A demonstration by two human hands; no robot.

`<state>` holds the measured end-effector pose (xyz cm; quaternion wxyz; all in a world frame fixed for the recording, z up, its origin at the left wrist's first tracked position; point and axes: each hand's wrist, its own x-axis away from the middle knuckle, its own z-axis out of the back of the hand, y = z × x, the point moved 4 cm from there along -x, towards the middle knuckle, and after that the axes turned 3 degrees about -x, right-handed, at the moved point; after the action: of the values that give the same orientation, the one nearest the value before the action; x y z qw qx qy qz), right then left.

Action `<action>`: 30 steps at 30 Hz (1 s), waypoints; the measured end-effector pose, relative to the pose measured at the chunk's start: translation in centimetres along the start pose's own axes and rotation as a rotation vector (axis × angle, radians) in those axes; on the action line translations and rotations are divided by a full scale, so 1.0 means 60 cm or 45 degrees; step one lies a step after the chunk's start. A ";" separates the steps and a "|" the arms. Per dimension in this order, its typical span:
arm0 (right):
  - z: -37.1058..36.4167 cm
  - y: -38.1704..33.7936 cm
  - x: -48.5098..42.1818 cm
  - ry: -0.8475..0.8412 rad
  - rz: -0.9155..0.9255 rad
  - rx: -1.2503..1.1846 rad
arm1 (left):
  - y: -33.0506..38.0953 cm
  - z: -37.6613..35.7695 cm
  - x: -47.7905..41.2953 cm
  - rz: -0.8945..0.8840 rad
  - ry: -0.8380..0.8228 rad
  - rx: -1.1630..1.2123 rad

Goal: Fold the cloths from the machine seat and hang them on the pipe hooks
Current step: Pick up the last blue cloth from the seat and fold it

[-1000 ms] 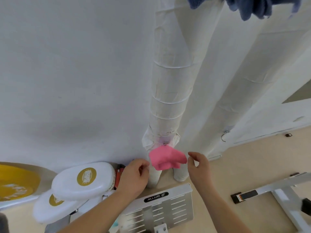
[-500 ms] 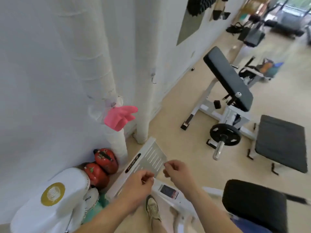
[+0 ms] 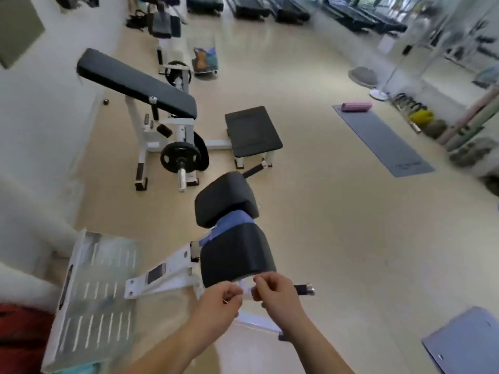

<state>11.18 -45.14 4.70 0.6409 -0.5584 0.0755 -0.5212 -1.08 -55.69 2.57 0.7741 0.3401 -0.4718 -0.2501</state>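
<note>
Blue cloth (image 3: 232, 224) wedged between two black seat pads (image 3: 235, 253), long axis running away up-right, well beyond both hands (image 3: 219, 302) (image 3: 278, 296) — fingers curled, held apart below the near pad, nothing visibly pinched.

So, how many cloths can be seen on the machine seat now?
1: a blue cloth lies wedged between the two black pads of the seat. More may be hidden under it or behind the pads.

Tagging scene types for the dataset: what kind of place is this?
Almost certainly a gym: an incline bench with a weight plate on its frame, a yoga mat with a foam roller, and blurry treadmill-like machines along the far side.
</note>
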 end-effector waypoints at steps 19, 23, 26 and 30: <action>0.484 0.097 -0.207 -0.139 0.068 0.049 | 0.213 -0.369 -0.170 0.114 0.341 0.387; 0.527 0.050 -0.309 -0.195 0.041 0.076 | 0.233 -0.357 -0.254 0.173 0.407 0.382; 0.521 0.007 -0.385 -0.286 0.039 0.137 | 0.235 -0.338 -0.296 0.269 0.514 0.387; 0.456 -0.052 -0.501 -0.514 0.084 0.252 | 0.232 -0.302 -0.357 0.421 0.747 0.433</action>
<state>14.56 -4.57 2.58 0.7115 -0.5829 -0.0875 -0.3825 6.95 -26.28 -4.68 0.8386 0.4403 -0.3133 0.0681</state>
